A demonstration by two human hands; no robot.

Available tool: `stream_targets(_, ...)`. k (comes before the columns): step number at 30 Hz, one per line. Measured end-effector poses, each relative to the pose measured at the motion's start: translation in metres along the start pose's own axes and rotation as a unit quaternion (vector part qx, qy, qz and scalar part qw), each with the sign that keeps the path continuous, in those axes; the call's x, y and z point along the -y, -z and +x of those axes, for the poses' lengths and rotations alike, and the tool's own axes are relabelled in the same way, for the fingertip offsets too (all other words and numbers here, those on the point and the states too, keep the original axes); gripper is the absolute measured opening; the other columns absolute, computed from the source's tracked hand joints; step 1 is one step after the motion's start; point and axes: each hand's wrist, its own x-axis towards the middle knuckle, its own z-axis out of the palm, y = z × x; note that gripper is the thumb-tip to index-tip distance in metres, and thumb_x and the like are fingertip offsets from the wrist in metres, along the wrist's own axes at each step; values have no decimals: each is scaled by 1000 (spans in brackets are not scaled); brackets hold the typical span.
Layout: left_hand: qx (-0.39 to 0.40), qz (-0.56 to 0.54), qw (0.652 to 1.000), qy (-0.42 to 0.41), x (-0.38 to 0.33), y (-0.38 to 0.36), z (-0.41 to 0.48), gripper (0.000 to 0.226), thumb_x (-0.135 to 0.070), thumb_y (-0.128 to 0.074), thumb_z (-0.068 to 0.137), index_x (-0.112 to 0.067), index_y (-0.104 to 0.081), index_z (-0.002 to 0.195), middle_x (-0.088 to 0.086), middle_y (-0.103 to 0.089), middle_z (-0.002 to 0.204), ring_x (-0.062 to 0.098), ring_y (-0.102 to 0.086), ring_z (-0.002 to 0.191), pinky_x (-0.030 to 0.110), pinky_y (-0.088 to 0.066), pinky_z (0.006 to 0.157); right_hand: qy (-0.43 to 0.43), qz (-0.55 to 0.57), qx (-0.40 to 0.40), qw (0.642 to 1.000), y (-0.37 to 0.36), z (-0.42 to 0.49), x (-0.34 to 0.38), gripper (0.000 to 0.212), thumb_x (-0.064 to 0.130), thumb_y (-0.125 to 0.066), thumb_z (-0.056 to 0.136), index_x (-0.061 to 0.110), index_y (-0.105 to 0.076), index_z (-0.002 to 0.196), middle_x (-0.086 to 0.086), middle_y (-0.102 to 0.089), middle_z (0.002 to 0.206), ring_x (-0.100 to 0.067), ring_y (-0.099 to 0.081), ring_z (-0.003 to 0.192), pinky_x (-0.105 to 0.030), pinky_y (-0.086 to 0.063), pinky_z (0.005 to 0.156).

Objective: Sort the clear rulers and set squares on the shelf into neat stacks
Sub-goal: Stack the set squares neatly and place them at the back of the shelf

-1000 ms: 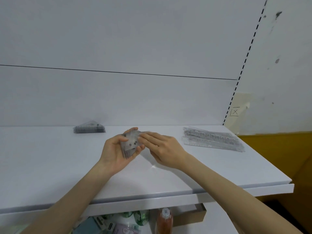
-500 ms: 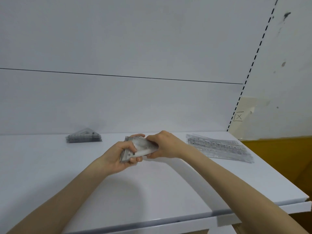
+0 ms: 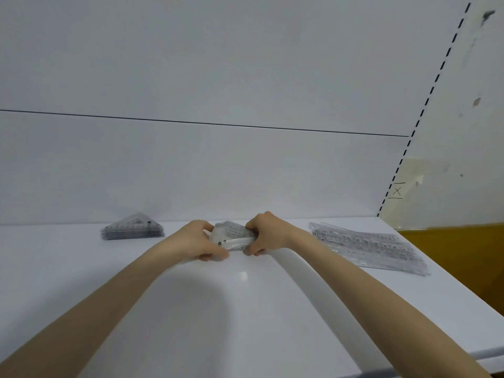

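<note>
A small bundle of clear rulers [image 3: 234, 236] lies between both hands near the back middle of the white shelf [image 3: 245, 309]. My left hand [image 3: 195, 241] grips its left end, fingers curled under it. My right hand [image 3: 266, 231] grips its right end from above. The bundle sits low, at or just above the shelf top. A neat stack of clear set squares [image 3: 133, 230] rests at the back left. A longer pile of clear rulers [image 3: 365, 246] lies fanned out at the back right.
The white back wall [image 3: 245, 173] rises right behind the stacks. The shelf's right edge drops off beside a yellow-brown panel [image 3: 463, 257]. Bare shelf surface spreads in front of the hands down to the front edge.
Both hands have carried the bundle further back and lower toward the shelf. The camera has tilted up, so the lower shelf's items are out of view.
</note>
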Motion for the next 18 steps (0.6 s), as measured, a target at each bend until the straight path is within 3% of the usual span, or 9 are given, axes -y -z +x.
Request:
stream_targets(2, -32, 146, 989, 4, 1, -1, 5, 41, -16, -79, 61, -14, -58, 97, 2, -64, 87, 14, -58, 64, 24, -44, 57, -1, -14, 8, 1000, 1, 10, 4, 25, 13, -74, 67, 8, -60, 88, -3, -70, 68, -16, -67, 61, -28, -53, 61)
stream_targets(4, -72, 207, 976, -6, 0, -4, 12, 31, -12, -74, 65, -9, -52, 87, 4, -56, 86, 15, -52, 61, 24, -38, 51, 0, -39, 11, 999, 1, 18, 7, 25, 17, -74, 66, 12, -59, 86, -2, -68, 67, -20, -67, 68, -32, -54, 65)
stream_targets(8, -94, 168, 981, -4, -5, -4, 24, 24, -7, -70, 66, 0, -56, 84, 11, -59, 84, 23, -54, 54, 26, -43, 47, -5, -105, -6, 994, 2, 28, 5, 25, 24, -73, 64, 19, -49, 64, 3, -52, 61, -19, -51, 63, -28, -39, 56)
stream_targets(10, -93, 192, 977, -7, -3, 0, 26, 23, -12, -71, 63, -2, -57, 78, 8, -57, 75, 23, -48, 53, 27, -36, 49, -4, -80, -4, 997, 2, 30, 1, 28, 23, -74, 65, 20, -47, 61, 3, -49, 59, -17, -48, 60, -28, -37, 56)
stream_targets(15, -77, 185, 980, -9, 4, 4, 26, 18, -15, -73, 61, -4, -63, 73, 5, -51, 65, 20, -41, 54, 25, -27, 50, 2, -33, 0, 999, 0, 27, -6, 22, 25, -76, 66, 14, -63, 80, 3, -58, 66, -12, -52, 59, -28, -42, 59)
stream_targets(18, -71, 184, 980, -28, 4, 8, 26, 20, -13, -76, 63, -3, -65, 77, 5, -56, 69, 18, -44, 56, 25, -31, 50, 7, -26, 6, 1000, 0, 25, -9, 27, 28, -77, 67, 12, -66, 86, 4, -59, 66, -11, -53, 59, -27, -42, 61)
